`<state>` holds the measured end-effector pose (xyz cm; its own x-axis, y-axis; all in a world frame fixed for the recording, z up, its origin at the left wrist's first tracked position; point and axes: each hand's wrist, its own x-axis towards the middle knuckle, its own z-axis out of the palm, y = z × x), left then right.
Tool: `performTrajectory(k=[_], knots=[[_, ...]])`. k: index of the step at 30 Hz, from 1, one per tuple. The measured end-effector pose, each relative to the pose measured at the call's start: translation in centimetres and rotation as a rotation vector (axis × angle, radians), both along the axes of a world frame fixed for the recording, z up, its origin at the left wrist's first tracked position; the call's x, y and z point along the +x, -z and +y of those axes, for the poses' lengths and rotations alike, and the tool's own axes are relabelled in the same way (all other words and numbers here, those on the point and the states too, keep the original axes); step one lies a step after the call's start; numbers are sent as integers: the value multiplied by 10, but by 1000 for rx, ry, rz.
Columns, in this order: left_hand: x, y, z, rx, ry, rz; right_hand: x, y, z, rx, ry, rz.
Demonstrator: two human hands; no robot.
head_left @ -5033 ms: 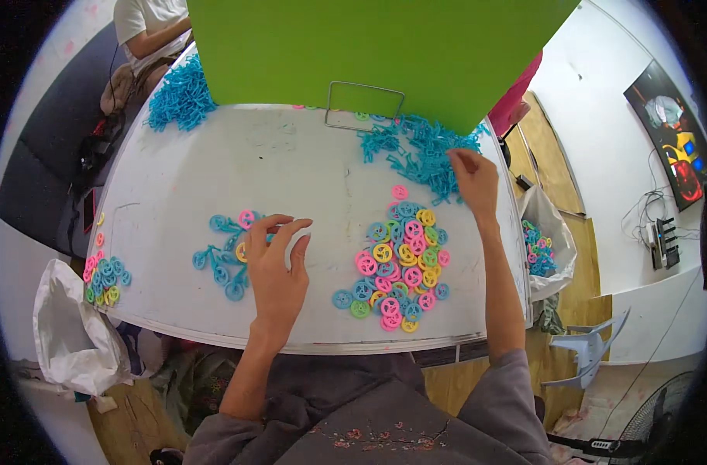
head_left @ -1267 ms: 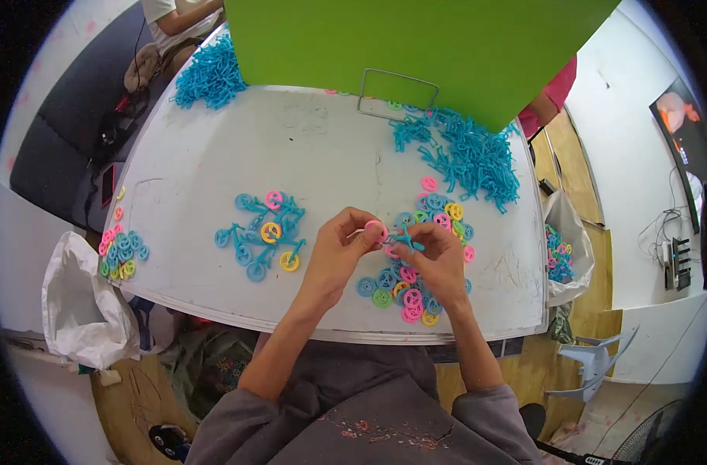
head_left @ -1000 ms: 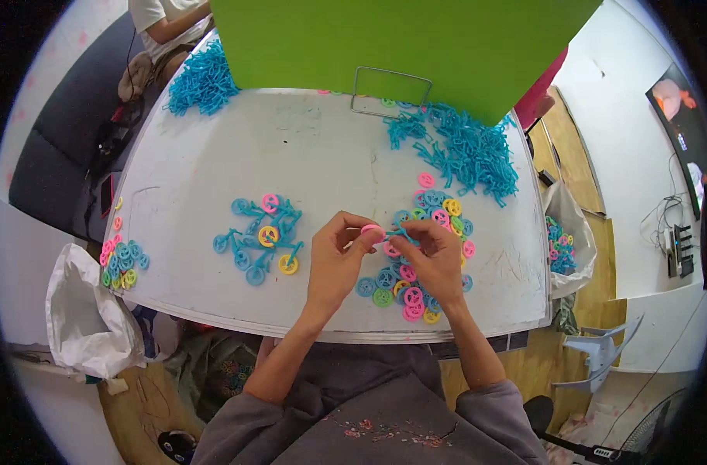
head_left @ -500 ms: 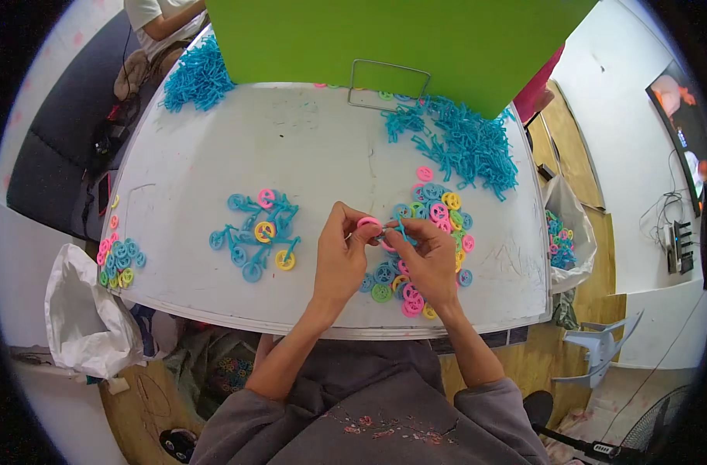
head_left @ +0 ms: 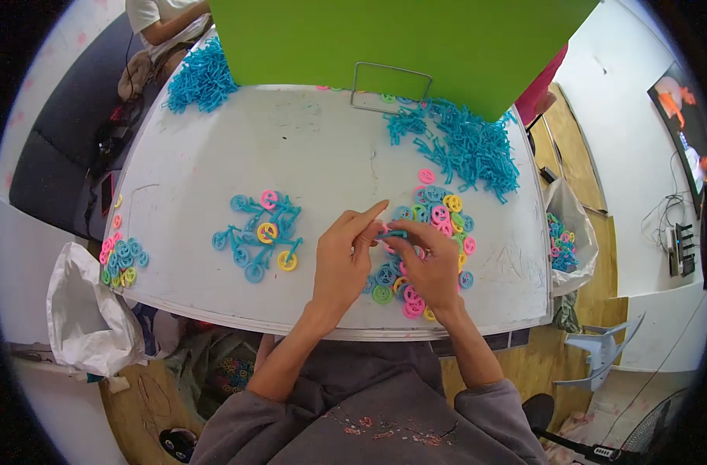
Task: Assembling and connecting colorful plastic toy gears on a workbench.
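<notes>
Left hand: the left hand (head_left: pixel 344 260) is at the centre of the frame, fingers curled, index finger stretched toward the upper right — its fingertips pinch the small blue plastic piece (head_left: pixel 392 233).
Right hand: the right hand (head_left: pixel 429 267), just right of centre, meets the left one; its thumb and fingers close on the same piece from the right.
Blue piece: held between both hands, just above the near pile, clear of the table.
Near pile: a heap of small plastic wheels in pink, yellow, green and blue (head_left: pixel 438 221) lies under and beyond the right hand, partly covered by it.
Table: the white rounded table (head_left: pixel 307 147) fills the middle of the frame.
Left of centre: a cluster of assembled blue plastic pieces with coloured wheels (head_left: pixel 260 236), well apart from the hands.
Left edge: a smaller group of coloured wheels (head_left: pixel 119 260) by a white plastic bag (head_left: pixel 86 314).
Upper right: a heap of loose blue plastic frames (head_left: pixel 466 147).
Far — top of frame: a green upright board (head_left: pixel 400 35), a wire stand (head_left: pixel 390 79) before it, and another blue heap (head_left: pixel 200 77) at the upper left.
</notes>
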<state>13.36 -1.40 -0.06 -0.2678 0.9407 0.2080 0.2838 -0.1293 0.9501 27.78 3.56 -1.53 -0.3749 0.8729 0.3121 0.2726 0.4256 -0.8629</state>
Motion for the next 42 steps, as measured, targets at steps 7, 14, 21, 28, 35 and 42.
performTrajectory(k=[7, 14, 21, 28, 35, 42], knots=[[5, 7, 2, -12, 26, -333, -5, -16, -5, -109, 117, 26], [-3, 10, 6, -136, 39, -325, 4, -22, 9, 212, -61, -151], [5, 7, 6, -98, -51, -257, 1, -25, 7, 185, -60, -185], [6, 10, 9, -15, -48, -271, -6, -3, -1, -18, 86, 19], [14, 11, 11, 26, -142, -222, -9, -9, -4, -234, 159, 33], [6, 10, 14, -9, -73, -240, -10, -17, -4, 58, 177, 11]])
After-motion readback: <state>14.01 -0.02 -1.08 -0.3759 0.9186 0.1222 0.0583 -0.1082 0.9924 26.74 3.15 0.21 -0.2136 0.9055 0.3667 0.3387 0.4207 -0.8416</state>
